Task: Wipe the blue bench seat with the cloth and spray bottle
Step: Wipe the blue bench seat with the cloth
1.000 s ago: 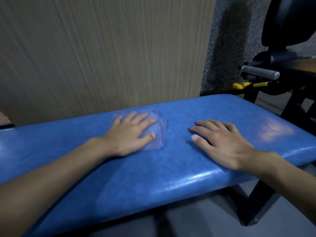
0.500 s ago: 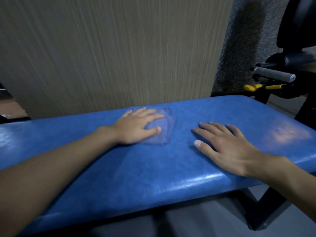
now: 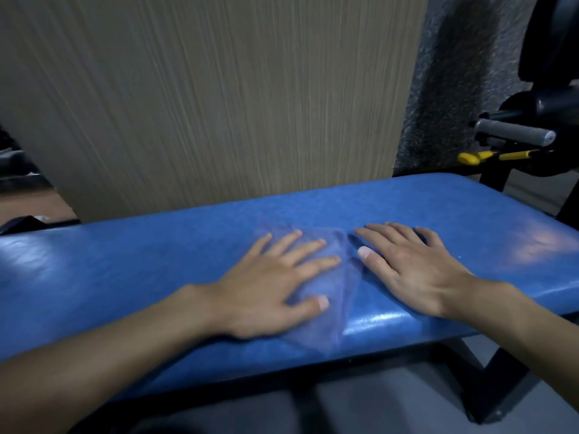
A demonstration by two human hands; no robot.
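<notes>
Head view: the left grip (image 3: 275, 286) lies flat with fingers spread, palm and fingertips pressing a thin, see-through bluish cloth (image 3: 336, 277) onto the blue padded table (image 3: 125, 277) — nothing is pinched. The cloth sits right of the table's middle and reaches to its near edge. Just beside the cloth's right edge the right grip (image 3: 413, 270) rests palm-down on bare padding, fingers straight and slightly apart; whether its thumb touches the cloth is unclear. Behind stands a streaked beige wall panel (image 3: 219, 104) — at far right, a grey handle (image 3: 513, 134) above a yellow lever (image 3: 488, 156).
</notes>
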